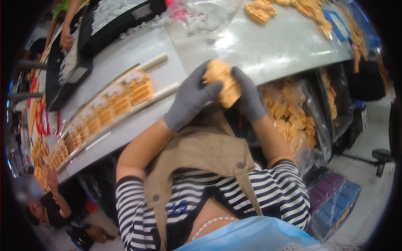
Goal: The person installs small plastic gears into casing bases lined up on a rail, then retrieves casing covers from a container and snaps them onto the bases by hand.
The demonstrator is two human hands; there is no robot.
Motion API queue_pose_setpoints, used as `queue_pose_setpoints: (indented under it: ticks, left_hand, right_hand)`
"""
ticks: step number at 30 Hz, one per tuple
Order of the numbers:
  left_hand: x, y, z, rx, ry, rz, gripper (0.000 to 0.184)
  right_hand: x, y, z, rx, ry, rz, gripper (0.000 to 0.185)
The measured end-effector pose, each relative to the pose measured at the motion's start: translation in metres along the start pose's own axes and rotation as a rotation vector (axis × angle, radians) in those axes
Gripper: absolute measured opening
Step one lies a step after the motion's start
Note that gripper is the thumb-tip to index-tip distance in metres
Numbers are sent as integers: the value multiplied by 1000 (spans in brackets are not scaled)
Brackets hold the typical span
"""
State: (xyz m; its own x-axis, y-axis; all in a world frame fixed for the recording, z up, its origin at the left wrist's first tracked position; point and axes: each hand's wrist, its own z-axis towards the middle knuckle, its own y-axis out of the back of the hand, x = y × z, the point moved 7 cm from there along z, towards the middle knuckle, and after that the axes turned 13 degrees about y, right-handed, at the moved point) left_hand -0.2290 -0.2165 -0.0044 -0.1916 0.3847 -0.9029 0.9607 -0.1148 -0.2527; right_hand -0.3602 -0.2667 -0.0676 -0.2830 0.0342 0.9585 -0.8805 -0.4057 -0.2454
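My left hand (191, 97), in a grey knitted glove, grips a light orange moulded plastic piece (222, 81) from the left, thumb across its front. My right hand (250, 95), gloved the same way, closes on the piece's right side. The piece is held up over the near table edge, in front of my chest, and its far side is hidden. Left of my hands, a row of similar orange slotted pieces (121, 103) lies between two white rails (157, 97), with whitish translucent parts at their upper ends.
A plastic-lined bin of orange pieces (289, 113) stands below the table to my right. Black trays (115, 35) of small white parts sit at the far left. A clear bag (205, 16) and more orange pieces (260, 10) lie at the back. Other people work on both sides.
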Motion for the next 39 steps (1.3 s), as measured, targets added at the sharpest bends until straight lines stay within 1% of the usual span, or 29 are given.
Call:
queue_pose_setpoints:
  ticks: [1,2,4,6,7,8,9,11,12,13,15,16,18,19,22,23,26,27,28,29,30,31,32,34,35,36,37,38,39]
  left_hand:
    - [-2,-3,1,-1,26,-3,59]
    - [-2,-4,8,-9,25,14,57]
    - [2,-6,26,-10,45,46,52]
    - [2,-11,52,54,77,2,48]
    - [3,-13,66,53,123,5,47]
    - [4,-14,82,68,140,34,48]
    - [0,-18,96,69,116,92,49]
    - [-2,-20,127,77,91,166,52]
    - [-1,-19,145,89,88,184,54]
    - [-7,-17,157,29,67,252,55]
    - [-7,-7,191,-72,25,184,56]
    - [-12,-3,200,-109,8,183,57]
    - [-11,4,214,-124,66,207,62]
    - [-11,7,217,-138,91,219,65]
    - [-14,10,186,-290,-88,420,72]
    - [-30,-5,150,-349,-177,654,65]
    - [-33,2,82,-298,-278,525,60]
    - [-31,13,61,-313,-314,521,55]
    - [-25,32,36,-350,-350,524,51]
    - [-20,52,10,-402,-386,537,47]
    - [-19,68,-18,-515,-478,609,40]
    - [-24,77,-45,-626,-541,826,39]
    - [-25,82,-70,-737,-582,1050,37]
    - [-18,105,-104,-882,-578,1120,35]
    - [-10,120,-116,-934,-488,1098,35]
    - [-6,127,-125,-983,-465,1157,36]
    - [-2,131,-128,-1019,-443,1212,37]
    - [2,136,-133,-1049,-424,1262,37]
    - [7,140,-131,-1029,-366,1351,41]
  right_hand:
    - [14,0,-3,-67,-32,9,29]
    - [29,-1,-6,-135,-62,20,23]
    - [23,21,-8,-183,49,-185,27]
    - [51,34,-22,-297,168,-379,31]
    - [51,57,-34,-335,282,-561,35]
    - [53,81,-51,-439,371,-545,34]
    - [56,109,-71,-507,364,-775,24]
    - [45,169,-113,-686,318,-724,23]
    - [31,203,-136,-751,110,-742,23]
    - [16,237,-163,-812,-100,-753,24]
    - [-43,309,-222,-757,-358,-753,26]
    - [-57,317,-234,-705,-387,-788,27]
    - [-74,320,-242,-588,-447,-851,28]
    - [-74,314,-232,-460,-361,-1015,30]
    - [-103,310,-213,-502,-458,-831,33]
    - [-116,312,-209,-524,-483,-725,43]
    - [-150,308,-208,-603,-707,-94,53]
    - [-165,326,-210,-507,-638,-207,53]
    - [-183,334,-210,-507,-703,-169,55]
    - [-198,340,-216,-548,-819,-76,58]
    - [-214,345,-220,-600,-950,23,62]
    - [-221,348,-220,-583,-1017,78,66]
    - [-203,323,-200,-368,-962,-5,64]
    - [-157,267,-157,6,-777,-190,60]
    - [-155,263,-153,-6,-769,-109,59]
    - [-154,258,-148,-18,-763,-28,57]
    - [-160,268,-147,64,-741,-35,55]
    - [-162,273,-149,100,-751,-42,55]
    - [-162,276,-149,115,-772,-66,55]
